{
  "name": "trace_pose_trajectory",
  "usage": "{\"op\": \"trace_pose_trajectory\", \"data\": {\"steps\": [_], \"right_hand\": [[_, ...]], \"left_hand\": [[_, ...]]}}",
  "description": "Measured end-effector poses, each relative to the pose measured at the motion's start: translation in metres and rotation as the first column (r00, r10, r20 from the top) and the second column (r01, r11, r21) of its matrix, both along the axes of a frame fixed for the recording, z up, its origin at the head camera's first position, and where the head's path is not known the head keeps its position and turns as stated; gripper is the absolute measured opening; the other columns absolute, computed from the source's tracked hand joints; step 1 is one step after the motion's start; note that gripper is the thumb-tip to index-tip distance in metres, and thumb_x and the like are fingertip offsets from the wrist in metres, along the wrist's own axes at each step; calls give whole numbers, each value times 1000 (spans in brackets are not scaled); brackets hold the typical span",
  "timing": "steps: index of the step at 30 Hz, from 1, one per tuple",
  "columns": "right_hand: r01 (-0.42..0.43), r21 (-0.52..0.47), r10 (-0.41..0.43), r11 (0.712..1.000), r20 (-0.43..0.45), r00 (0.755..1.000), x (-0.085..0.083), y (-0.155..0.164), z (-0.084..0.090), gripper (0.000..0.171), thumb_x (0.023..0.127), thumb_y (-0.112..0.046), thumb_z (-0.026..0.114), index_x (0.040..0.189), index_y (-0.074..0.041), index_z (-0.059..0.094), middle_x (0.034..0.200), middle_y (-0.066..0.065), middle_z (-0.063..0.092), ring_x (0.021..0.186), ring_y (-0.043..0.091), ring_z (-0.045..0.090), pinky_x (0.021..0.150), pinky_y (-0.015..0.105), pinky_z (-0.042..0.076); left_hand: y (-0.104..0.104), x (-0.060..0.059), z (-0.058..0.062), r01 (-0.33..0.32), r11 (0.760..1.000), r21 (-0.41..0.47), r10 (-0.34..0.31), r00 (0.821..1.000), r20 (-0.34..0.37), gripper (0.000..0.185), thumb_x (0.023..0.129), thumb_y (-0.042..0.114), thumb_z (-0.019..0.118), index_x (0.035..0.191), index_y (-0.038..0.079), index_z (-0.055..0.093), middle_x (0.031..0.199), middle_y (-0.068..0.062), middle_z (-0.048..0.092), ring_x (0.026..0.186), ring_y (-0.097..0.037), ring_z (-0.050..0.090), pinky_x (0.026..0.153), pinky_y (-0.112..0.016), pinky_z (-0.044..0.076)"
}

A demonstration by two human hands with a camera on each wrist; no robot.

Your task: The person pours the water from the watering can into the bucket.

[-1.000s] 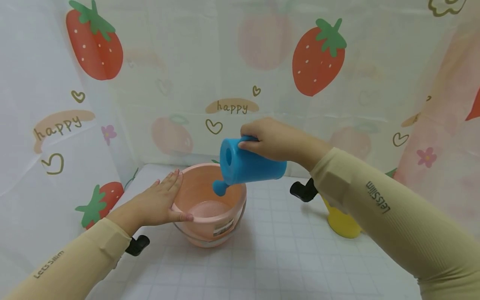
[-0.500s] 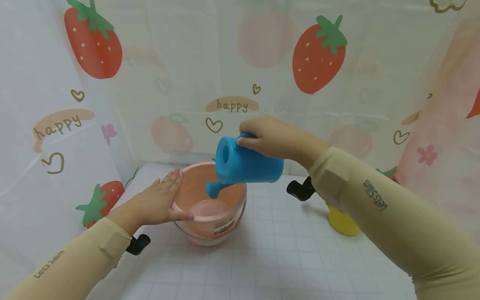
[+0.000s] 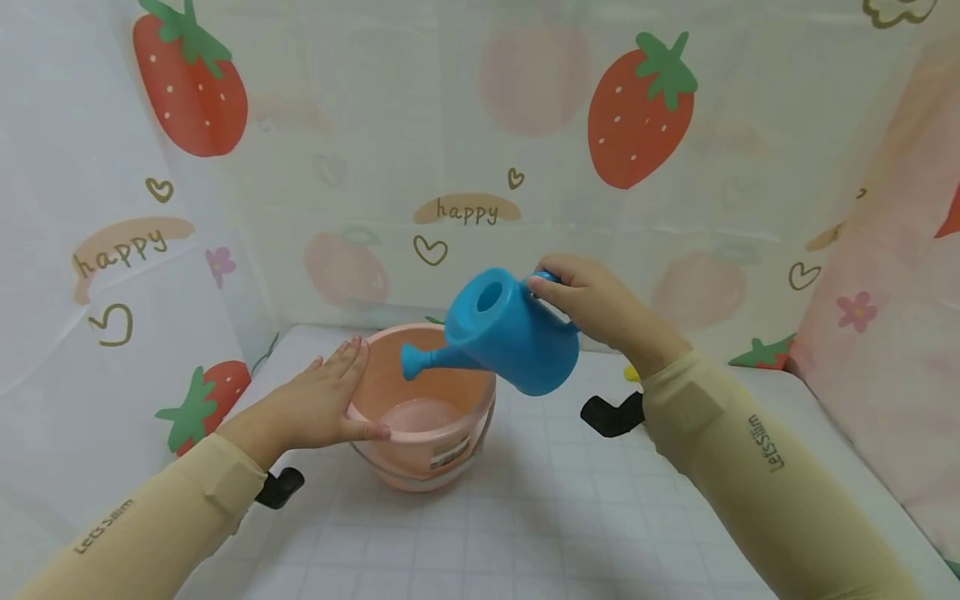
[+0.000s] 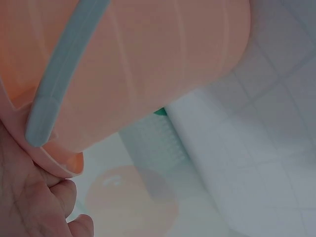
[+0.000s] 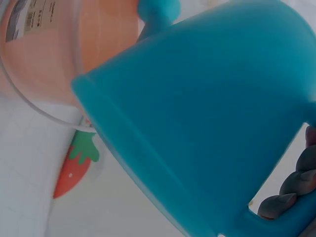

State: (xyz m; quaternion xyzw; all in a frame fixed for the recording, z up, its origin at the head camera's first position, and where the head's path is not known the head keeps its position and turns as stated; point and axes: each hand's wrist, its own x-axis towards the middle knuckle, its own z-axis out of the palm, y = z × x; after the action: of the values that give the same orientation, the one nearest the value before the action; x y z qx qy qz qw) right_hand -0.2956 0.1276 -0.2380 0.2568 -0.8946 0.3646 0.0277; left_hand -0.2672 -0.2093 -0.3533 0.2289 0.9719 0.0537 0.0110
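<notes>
My right hand [image 3: 600, 300] grips the handle of a blue watering can [image 3: 517, 333], its fingers curled round the handle in the right wrist view. The can [image 5: 197, 108] hangs tilted in the air, its spout reaching left over the rim of a pink bucket [image 3: 450, 437]. No water shows leaving the spout. The bucket stands upright on the table and seems to hold a little clear liquid. My left hand [image 3: 311, 408] rests on the bucket's left rim with fingers extended and thumb along the front edge. In the left wrist view the bucket's grey handle [image 4: 69, 74] hangs down outside its wall.
A small bit of a yellow object [image 3: 632, 374] shows behind my right wrist, mostly hidden. The white gridded table [image 3: 555, 517] runs back to a strawberry-printed curtain [image 3: 360, 125], which also covers both sides. Black camera mounts [image 3: 611, 415] stick out below my wrists.
The watering can has tipped back toward upright, its spout rising while its base dropped right. My right hand has shifted right and slightly down with it. The left hand and bucket stay put.
</notes>
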Motion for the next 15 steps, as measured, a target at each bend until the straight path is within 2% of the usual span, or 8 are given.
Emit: {"op": "trace_pose_trajectory", "data": {"steps": [4, 9, 12, 15], "right_hand": [[-23, -123, 26, 992, 21, 999, -2, 10, -13, 31, 96, -31, 44, 85, -3, 49, 76, 13, 42, 75, 27, 46, 65, 34, 38], [-3, -283, 21, 959, 61, 998, -1, 20, -28, 34, 96, -32, 44, 80, -2, 43, 73, 15, 37, 72, 27, 43, 64, 35, 35], [-8, -387, 37, 922, 67, 997, -1, 25, -36, 33, 96, -30, 44, 79, -2, 42, 72, 13, 37, 72, 24, 43, 63, 35, 35], [-29, -488, 70, 873, 67, 995, -2, 30, -44, 32, 97, -25, 43, 75, -2, 39, 69, 9, 36, 69, 21, 41, 62, 34, 33]], "left_hand": [[0, 0, 0, 1, 1000, 1, -1, 1000, -1, 125, 65, 86, 35, 144, -5, 6, 151, -21, 5, 139, -34, 6, 108, -55, 13], [0, 0, -1, -8, 1000, 6, 8, 1000, -1, 125, 64, 87, 35, 144, -5, 6, 151, -20, 5, 139, -34, 6, 108, -55, 12], [0, -1, -2, -9, 1000, 6, 9, 1000, -5, 125, 64, 87, 35, 144, -5, 6, 151, -20, 6, 139, -34, 6, 108, -55, 12], [0, -3, -3, -7, 1000, 7, 7, 1000, -6, 126, 64, 87, 35, 144, -5, 5, 151, -20, 5, 139, -34, 6, 108, -55, 12]]}}
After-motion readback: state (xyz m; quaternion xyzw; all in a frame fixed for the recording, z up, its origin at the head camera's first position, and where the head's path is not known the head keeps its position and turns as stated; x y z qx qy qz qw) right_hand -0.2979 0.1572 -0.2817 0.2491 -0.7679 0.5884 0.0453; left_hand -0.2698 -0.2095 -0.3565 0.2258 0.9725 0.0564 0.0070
